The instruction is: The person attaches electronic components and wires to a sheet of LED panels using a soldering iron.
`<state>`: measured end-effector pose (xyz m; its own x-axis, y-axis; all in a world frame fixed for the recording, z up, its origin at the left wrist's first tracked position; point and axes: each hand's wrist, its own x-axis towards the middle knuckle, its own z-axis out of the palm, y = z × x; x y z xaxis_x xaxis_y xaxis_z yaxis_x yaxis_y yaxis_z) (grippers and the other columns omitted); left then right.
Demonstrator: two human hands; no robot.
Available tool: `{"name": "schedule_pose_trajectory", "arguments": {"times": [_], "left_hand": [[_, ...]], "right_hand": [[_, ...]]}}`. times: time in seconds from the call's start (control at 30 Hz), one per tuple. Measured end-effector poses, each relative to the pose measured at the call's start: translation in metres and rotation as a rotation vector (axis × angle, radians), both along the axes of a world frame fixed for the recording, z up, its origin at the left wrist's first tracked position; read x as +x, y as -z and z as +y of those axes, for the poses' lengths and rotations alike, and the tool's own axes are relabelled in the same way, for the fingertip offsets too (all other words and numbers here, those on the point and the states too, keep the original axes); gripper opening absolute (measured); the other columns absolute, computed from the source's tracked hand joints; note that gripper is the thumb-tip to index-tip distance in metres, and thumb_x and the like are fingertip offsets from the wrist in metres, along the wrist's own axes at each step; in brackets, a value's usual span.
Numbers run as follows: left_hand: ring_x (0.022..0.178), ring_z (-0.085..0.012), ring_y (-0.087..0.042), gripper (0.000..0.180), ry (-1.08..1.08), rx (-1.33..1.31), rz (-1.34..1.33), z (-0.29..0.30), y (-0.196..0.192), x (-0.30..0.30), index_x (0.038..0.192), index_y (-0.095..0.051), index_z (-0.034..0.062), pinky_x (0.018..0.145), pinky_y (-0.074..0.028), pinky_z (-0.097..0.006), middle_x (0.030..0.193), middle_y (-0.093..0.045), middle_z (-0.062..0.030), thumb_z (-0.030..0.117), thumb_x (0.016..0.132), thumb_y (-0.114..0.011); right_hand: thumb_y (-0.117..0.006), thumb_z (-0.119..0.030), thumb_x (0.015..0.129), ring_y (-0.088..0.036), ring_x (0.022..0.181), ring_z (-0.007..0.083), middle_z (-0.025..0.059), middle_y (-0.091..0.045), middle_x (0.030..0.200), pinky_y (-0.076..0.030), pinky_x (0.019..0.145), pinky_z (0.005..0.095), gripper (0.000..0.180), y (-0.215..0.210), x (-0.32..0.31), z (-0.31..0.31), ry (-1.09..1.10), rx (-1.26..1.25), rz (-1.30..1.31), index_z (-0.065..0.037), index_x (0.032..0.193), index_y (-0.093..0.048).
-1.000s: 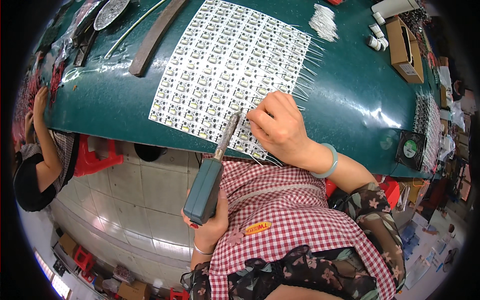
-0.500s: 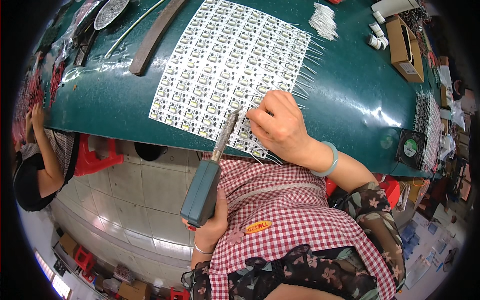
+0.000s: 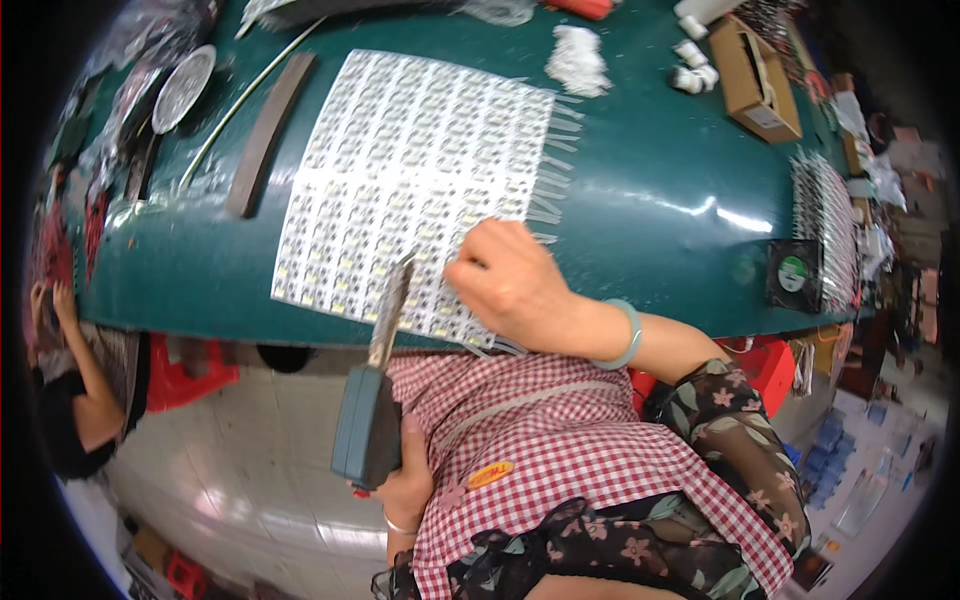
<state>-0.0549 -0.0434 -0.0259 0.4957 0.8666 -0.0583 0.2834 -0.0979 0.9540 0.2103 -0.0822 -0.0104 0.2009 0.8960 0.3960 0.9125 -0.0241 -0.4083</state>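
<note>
Head view: the left hand [image 3: 405, 490] is mostly hidden behind the teal tool [image 3: 368, 425] its grip closes around; the tool's metal tip at 12 o'clock meets the panel [image 3: 400, 190]. The right hand [image 3: 510, 285] presses the panel's near edge, fingers curled; whether they pinch anything is unclear. White, gridded with small parts, the panel lies on the green bench [image 3: 650, 200]. At 9 o'clock sits another person [image 3: 70, 400].

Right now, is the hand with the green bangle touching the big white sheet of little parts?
Touching. The head view shows the right hand resting its fingers on the white sheet.
</note>
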Motion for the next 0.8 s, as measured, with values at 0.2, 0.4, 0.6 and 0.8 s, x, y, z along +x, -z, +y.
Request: {"name": "schedule_pose_trajectory", "arguments": {"times": [0.2, 0.4, 0.6, 0.8], "left_hand": [[0.059, -0.0085, -0.052, 0.035, -0.037, 0.056, -0.021, 0.007, 0.002, 0.003, 0.124, -0.059, -0.0078, 0.051, -0.041, -0.024, 0.102, -0.066, -0.0121, -0.008, 0.089, -0.063], [0.06, -0.0084, -0.052, 0.034, -0.152, -0.074, -0.096, 0.009, -0.002, 0.017, 0.123, -0.059, -0.0093, 0.051, -0.039, -0.024, 0.101, -0.066, -0.0126, -0.006, 0.09, -0.064], [0.06, -0.0091, -0.051, 0.035, -0.19, -0.1, -0.058, 0.008, -0.005, 0.021, 0.125, -0.058, -0.0096, 0.051, -0.039, -0.024, 0.101, -0.065, -0.0132, -0.006, 0.091, -0.063], [0.059, -0.0092, -0.05, 0.034, -0.197, -0.157, -0.052, 0.007, -0.012, 0.027, 0.124, -0.058, -0.0095, 0.052, -0.04, -0.024, 0.099, -0.065, -0.012, -0.006, 0.091, -0.063]], "right_hand": [[-0.072, -0.005, 0.081, -0.062, 0.089, 0.032, 0.0128, -0.061, 0.093, -0.052, 0.076, 0.0403, 0.01, -0.044, 0.054, -0.014, 0.088, 0.032, 0.21, -0.002, 0.086, -0.065], [-0.073, -0.004, 0.081, -0.06, 0.091, 0.0285, 0.0077, -0.062, 0.094, -0.051, 0.078, 0.0385, 0.007, -0.006, 0.177, -0.028, 0.525, 0.082, -0.255, -0.006, 0.087, -0.069], [-0.075, -0.004, 0.079, -0.059, 0.093, 0.026, 0.0061, -0.062, 0.093, -0.052, 0.08, 0.0378, 0.011, 0.002, 0.21, -0.015, 0.573, 0.082, -0.348, -0.004, 0.09, -0.072], [-0.073, -0.006, 0.08, -0.06, 0.094, 0.0255, 0.0057, -0.064, 0.092, -0.052, 0.081, 0.037, 0.005, 0.006, 0.222, -0.004, 0.596, 0.016, -0.367, -0.006, 0.085, -0.074]]}}
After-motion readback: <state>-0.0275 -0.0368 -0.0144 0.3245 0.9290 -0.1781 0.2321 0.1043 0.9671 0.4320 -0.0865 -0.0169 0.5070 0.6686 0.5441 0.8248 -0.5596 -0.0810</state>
